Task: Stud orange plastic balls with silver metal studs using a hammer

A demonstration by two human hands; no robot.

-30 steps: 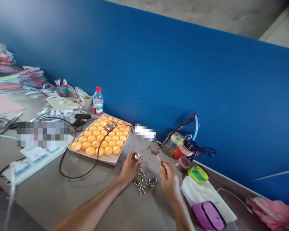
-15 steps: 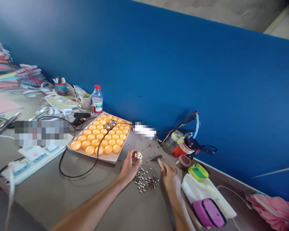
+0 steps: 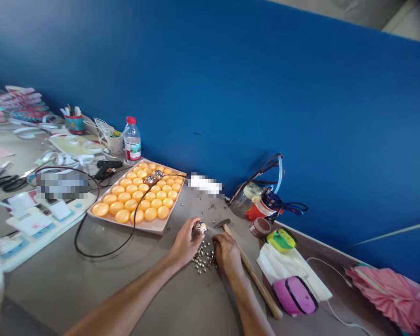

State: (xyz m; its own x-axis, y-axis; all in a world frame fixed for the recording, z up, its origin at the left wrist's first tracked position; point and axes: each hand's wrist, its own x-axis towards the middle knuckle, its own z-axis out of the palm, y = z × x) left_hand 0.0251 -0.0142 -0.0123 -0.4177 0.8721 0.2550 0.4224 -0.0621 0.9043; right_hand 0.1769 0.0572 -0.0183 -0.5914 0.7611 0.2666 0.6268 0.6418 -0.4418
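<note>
My left hand (image 3: 186, 242) is closed round a small ball (image 3: 200, 227) with shiny silver studs over much of its surface. Just below it, a loose pile of small silver studs (image 3: 200, 262) lies on the table. At the pile's right edge is my right hand (image 3: 227, 252), its fingers curled together. What its fingertips hold, if anything, is hidden. A hammer (image 3: 254, 270) with a wooden handle lies along the right side of that hand, its dark head pointing away from me. Left of my hands, a tray (image 3: 126, 225) holds rows of orange balls, two of them silver-studded.
A black cable (image 3: 100, 256) loops over the tray. Behind stand a water bottle (image 3: 132, 142) and a glass jar (image 3: 247, 200) against the blue partition (image 3: 210, 93). A purple case (image 3: 296, 295) sits to the right; a power strip (image 3: 49, 238) lies to the left.
My right hand has let go of the hammer, which now rests on the table, and has moved left to the studs. My left hand keeps the ball. The view has shifted slightly right.
</note>
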